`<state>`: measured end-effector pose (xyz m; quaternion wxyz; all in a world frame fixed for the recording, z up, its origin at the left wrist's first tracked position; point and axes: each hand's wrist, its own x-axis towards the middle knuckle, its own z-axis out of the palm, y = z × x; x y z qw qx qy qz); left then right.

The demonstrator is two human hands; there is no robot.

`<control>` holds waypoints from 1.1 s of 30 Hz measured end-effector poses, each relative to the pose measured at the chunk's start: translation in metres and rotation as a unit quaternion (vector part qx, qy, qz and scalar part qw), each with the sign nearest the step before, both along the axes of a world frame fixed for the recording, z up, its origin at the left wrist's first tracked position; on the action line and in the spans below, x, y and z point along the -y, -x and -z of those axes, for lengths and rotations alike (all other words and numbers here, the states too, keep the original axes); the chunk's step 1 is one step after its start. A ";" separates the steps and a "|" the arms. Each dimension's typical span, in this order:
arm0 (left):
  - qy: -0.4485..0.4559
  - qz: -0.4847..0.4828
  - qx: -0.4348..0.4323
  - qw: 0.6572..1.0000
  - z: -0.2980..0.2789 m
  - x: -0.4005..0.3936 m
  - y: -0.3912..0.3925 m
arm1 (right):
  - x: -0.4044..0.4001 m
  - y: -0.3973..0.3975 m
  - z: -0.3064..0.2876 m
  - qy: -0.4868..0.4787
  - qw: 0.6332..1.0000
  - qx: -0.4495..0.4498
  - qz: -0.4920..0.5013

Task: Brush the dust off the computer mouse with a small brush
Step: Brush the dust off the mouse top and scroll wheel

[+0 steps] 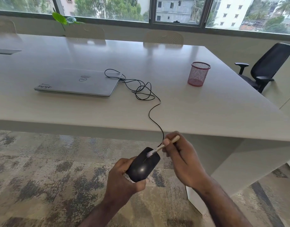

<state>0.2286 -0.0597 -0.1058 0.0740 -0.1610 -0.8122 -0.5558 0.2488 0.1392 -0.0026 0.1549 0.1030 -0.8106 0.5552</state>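
Nearest the camera are two bare forearms, one from each lower corner, ending in two hands held out over the patterned carpet (42, 161), off the near edge of the table (206, 104).

The left hand (123, 179) grips the one computer mouse (143, 164) from below and from its left side: the fingers curl round the left flank and the thumb presses against the near, rounded end. The mouse is black and glossy, held in the air below the table edge and not resting on anything. Its long axis runs from lower left to upper right, with the cabled front end pointing up and away toward the table, and its top surface faces the camera.

The right hand (181, 159) pinches the one small brush (163, 145) between thumb and curled fingers about midway along its pale wooden handle. The brush slants from upper right down to lower left, and its white bristles touch the front part of the mouse's top.

One black cable (149, 112) runs from the mouse up over the table edge, loops several times and reaches the one closed silver laptop (77, 83) lying flat on the table. One red mesh pen cup (199, 73) stands upright well to the right of the laptop. One black office chair (265, 66) stands beyond the table's right end, and three pale chair backs show along its far side.
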 end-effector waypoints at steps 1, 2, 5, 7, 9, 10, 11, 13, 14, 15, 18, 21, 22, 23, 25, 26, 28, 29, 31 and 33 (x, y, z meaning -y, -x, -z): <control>0.000 -0.002 -0.001 1.000 0.000 0.000 0.001 | 0.000 0.000 0.001 -0.017 1.000 -0.001 -0.005; -0.001 -0.004 -0.001 1.000 0.001 0.000 0.001 | 0.002 -0.001 0.003 -0.034 0.999 0.002 -0.015; 0.002 -0.011 0.001 1.000 0.002 -0.001 0.003 | 0.008 -0.005 0.007 -0.073 0.995 0.013 -0.067; 0.006 -0.014 0.003 1.000 0.003 0.000 0.002 | 0.009 -0.008 0.008 -0.081 0.993 0.024 -0.088; 0.007 -0.019 0.003 1.000 0.004 0.000 0.001 | 0.009 -0.008 0.008 -0.065 0.992 0.040 -0.097; 0.006 -0.020 0.003 1.000 0.004 0.000 0.001 | 0.009 -0.008 0.008 -0.047 0.993 0.047 -0.093; 0.005 -0.019 0.004 1.000 0.004 0.001 0.001 | 0.008 -0.008 0.007 -0.025 0.995 0.049 -0.084; 0.005 -0.011 0.008 1.000 0.003 0.001 0.000 | 0.007 -0.006 0.006 -0.008 0.999 0.033 -0.042; 0.005 -0.007 0.008 1.000 0.002 0.001 0.000 | 0.005 -0.004 0.006 -0.018 0.999 0.023 -0.016; 0.004 -0.003 0.007 1.000 0.001 0.001 0.000 | 0.004 -0.002 0.006 -0.033 0.999 0.017 0.005; 0.006 0.001 0.002 1.000 0.000 0.001 -0.001 | 0.006 -0.001 0.005 -0.086 0.996 0.018 0.015; 0.012 -0.002 -0.001 1.000 0.000 0.000 -0.001 | 0.013 -0.006 0.008 -0.093 0.995 0.042 -0.022; 0.013 -0.004 -0.002 1.000 0.001 0.000 -0.001 | 0.016 -0.008 0.009 -0.088 0.995 0.044 -0.030; 0.017 -0.005 -0.005 1.000 0.001 -0.001 -0.001 | 0.019 -0.010 0.009 -0.086 0.995 0.044 -0.037; 0.025 -0.006 -0.015 1.000 0.002 -0.001 0.000 | 0.024 -0.013 0.009 -0.090 0.994 0.041 -0.050; 0.024 -0.007 -0.017 1.000 0.002 -0.001 0.000 | 0.025 -0.014 0.009 -0.093 0.993 0.039 -0.054; 0.016 -0.008 -0.016 1.000 0.003 -0.001 0.000 | 0.026 -0.015 0.008 -0.097 0.993 0.039 -0.060; 0.016 -0.007 -0.016 1.000 0.004 -0.001 0.000 | 0.027 -0.015 0.008 -0.099 0.992 0.040 -0.065; 0.020 -0.004 -0.016 1.000 0.004 -0.001 -0.001 | 0.026 -0.017 0.006 -0.100 0.991 0.048 -0.077; 0.021 -0.003 -0.015 1.000 0.003 -0.002 -0.002 | 0.025 -0.017 0.006 -0.095 0.990 0.055 -0.089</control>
